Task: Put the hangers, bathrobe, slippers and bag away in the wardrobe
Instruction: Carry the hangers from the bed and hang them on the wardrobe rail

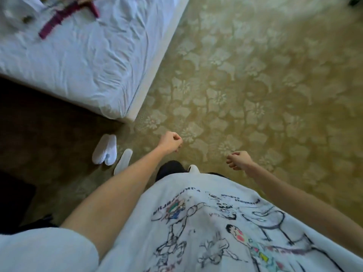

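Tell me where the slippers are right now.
In the head view, the slippers lie on the carpet at lower left, just below the bed corner and left of the left hand.

white slippers [105,149] lie on the carpet; dark-red hangers [64,16] lie on the bed.

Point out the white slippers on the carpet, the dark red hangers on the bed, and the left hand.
White fabric slippers [105,149]: head view, upper of the stacked pair.
Dark red wooden hangers [57,20]: head view, middle of the long bar.
Left hand [170,141]: head view, back of the curled fist.
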`<state>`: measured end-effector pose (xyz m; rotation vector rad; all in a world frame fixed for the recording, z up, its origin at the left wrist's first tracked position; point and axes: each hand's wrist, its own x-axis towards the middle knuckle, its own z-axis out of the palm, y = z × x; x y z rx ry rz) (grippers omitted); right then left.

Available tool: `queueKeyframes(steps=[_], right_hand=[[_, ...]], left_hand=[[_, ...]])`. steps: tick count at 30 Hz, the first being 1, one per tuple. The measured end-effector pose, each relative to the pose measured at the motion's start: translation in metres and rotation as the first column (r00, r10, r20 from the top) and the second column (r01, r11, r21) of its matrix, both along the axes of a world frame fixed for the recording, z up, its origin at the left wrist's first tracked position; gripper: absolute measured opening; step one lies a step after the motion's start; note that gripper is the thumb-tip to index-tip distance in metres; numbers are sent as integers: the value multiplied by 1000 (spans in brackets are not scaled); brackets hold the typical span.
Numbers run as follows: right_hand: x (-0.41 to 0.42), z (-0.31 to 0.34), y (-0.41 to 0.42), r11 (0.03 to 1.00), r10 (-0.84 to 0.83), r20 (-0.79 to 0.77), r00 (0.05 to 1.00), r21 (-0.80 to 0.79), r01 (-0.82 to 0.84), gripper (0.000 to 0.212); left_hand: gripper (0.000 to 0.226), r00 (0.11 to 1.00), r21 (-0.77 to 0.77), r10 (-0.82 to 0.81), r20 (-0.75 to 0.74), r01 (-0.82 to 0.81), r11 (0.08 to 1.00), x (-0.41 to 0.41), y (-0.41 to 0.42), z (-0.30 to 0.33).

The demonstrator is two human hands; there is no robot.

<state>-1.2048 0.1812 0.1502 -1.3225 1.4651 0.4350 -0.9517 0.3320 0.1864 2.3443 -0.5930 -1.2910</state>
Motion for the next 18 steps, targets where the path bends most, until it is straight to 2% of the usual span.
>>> queueKeyframes(steps=[4, 11, 14, 18], right_hand=[[63, 7, -52, 1000, -13, 114, 993, 16, 11, 18], [224, 30, -179, 973, 226, 301, 926, -113, -201, 14], [284, 37, -250, 930, 359, 305, 882, -193, -312, 16], [327, 52, -350, 886, 445, 216, 869, -247, -392, 14]], left_hand=[[15, 1000, 57, -7, 27, 6, 998, 36, -37, -4], [19, 993, 159, 112, -20, -107, 981, 117, -125, -36], [19, 985, 205, 163, -63, -148, 968, 156, -180, -47], [25, 973, 202, 208, -96, -186, 962, 212, -275, -44]])
